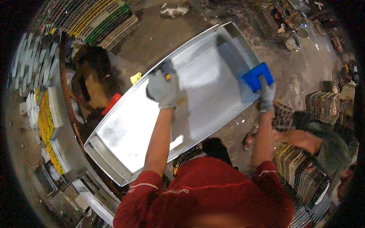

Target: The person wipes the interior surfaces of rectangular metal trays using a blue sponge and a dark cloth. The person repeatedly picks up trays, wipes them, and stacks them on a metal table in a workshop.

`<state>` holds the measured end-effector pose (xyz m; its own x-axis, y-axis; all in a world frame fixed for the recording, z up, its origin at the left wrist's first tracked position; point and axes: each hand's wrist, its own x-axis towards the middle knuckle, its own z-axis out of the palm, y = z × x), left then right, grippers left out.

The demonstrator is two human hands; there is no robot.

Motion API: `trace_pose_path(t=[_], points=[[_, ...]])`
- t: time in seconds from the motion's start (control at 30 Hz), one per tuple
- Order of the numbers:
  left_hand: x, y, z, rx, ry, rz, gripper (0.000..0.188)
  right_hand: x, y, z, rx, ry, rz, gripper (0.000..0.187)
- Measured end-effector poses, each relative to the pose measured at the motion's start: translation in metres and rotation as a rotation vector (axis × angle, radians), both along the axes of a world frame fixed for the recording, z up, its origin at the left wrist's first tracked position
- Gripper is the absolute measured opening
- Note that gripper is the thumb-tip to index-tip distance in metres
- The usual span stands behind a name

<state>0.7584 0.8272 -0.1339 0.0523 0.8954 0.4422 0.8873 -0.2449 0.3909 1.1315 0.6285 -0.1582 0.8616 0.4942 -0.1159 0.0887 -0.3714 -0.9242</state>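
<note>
A long, shallow metal tray (201, 117) with raised walls lies at a slant in front of me, its inside bright and shiny. My left hand (163, 87), in a grey glove, is over the tray near its far long wall. Its fingers look curled, and a dark shape with a yellow spot shows beside them; blur hides what this is. At the tray's right end my right hand (267, 95), gloved too, grips a flat blue piece (255, 77) by its near edge. The blue piece is against the tray's right end wall.
Another person's arm (300, 140) reaches in from the right. Stacked crates (300, 167) stand near it. Yellow and green racks (102, 19) are at the far left, metal strips (36, 62) at the left. A yellow scrap (135, 78) and red object (112, 104) lie past the tray.
</note>
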Motion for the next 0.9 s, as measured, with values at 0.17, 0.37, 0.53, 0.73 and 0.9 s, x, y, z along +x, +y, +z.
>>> trace_pose_path(t=[0.17,0.37,0.53,0.73,0.9], points=[[0.177,0.049,0.015,-0.184,0.090,-0.309,0.039,-0.020,-0.009,-0.029,0.454,0.107,-0.131,0.033],[0.244,0.030,0.022,-0.193,0.084,-0.452,0.031,-0.045,0.001,-0.014,0.627,0.330,-0.320,0.040],[0.230,-0.066,0.006,-0.285,0.182,-0.727,0.030,-0.053,0.007,0.002,0.962,0.648,-0.209,0.046],[0.219,-0.114,-0.002,-0.317,0.029,-1.107,0.057,-0.052,0.002,-0.003,0.716,0.296,-0.336,0.050],[0.139,-0.121,-0.001,-0.426,0.117,-1.377,0.044,-0.039,-0.006,0.034,0.522,-0.415,-0.004,0.029]])
